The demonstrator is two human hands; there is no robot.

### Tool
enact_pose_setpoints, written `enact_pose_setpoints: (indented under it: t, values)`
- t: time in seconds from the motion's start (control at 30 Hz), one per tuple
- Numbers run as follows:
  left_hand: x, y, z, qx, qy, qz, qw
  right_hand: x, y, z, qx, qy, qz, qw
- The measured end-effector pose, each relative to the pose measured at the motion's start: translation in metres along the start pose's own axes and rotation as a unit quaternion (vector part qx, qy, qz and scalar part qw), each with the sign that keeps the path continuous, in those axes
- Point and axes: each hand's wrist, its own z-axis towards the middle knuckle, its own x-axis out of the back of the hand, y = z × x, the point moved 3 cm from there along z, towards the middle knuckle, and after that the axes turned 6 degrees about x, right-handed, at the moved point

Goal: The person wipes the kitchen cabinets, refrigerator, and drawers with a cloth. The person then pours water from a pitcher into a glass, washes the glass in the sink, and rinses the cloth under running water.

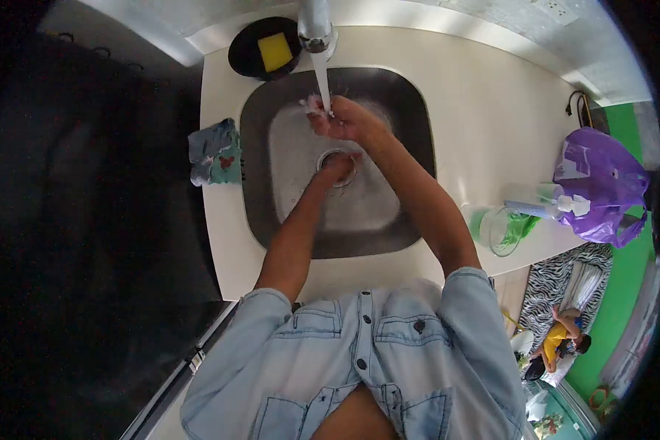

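Observation:
Water runs from the faucet (315, 33) onto my right hand (339, 119), which is under the stream in the upper part of the steel sink (260, 176). Splashing water blurs its fingers, and whether it holds anything is not clear. Lower down, my left hand (337, 167) is over the drain (337, 155), smeared by motion, with its fingers hard to make out.
A yellow sponge (275, 52) lies in a black bowl (246, 49) behind the sink. A wet cloth (215, 152) hangs at the counter's left edge. At right are a glass (504, 233), a pump bottle (533, 207) and a purple bag (598, 180). A person (557, 339) is beyond.

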Motion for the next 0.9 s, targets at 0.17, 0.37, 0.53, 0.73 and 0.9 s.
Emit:
enact_pose_setpoints:
  t: [0.17, 0.37, 0.53, 0.73, 0.9]
  values:
    - [0.032, 0.095, 0.030, -0.141, -0.016, -0.355, 0.924, 0.009, -0.003, -0.004, 0.116, 0.276, -0.501, 0.812]
    - [0.067, 0.120, 0.000, -0.135, -0.129, -0.390, 0.902, 0.051, -0.019, 0.016, 0.120, 0.199, -0.541, 0.808]
    - [0.128, 0.115, 0.008, -0.070, 0.001, -0.116, 0.991, 0.006, -0.011, 0.005, 0.118, 0.209, 0.054, 0.969]
    - [0.152, 0.119, -0.057, 0.011, 0.099, 0.442, 0.891, -0.048, 0.098, -0.035, 0.135, -0.093, -0.834, 0.527]
    - [0.139, 0.081, -0.059, 0.051, 0.063, 0.366, 0.927, 0.008, 0.081, -0.051, -0.026, 0.313, -0.774, 0.550]
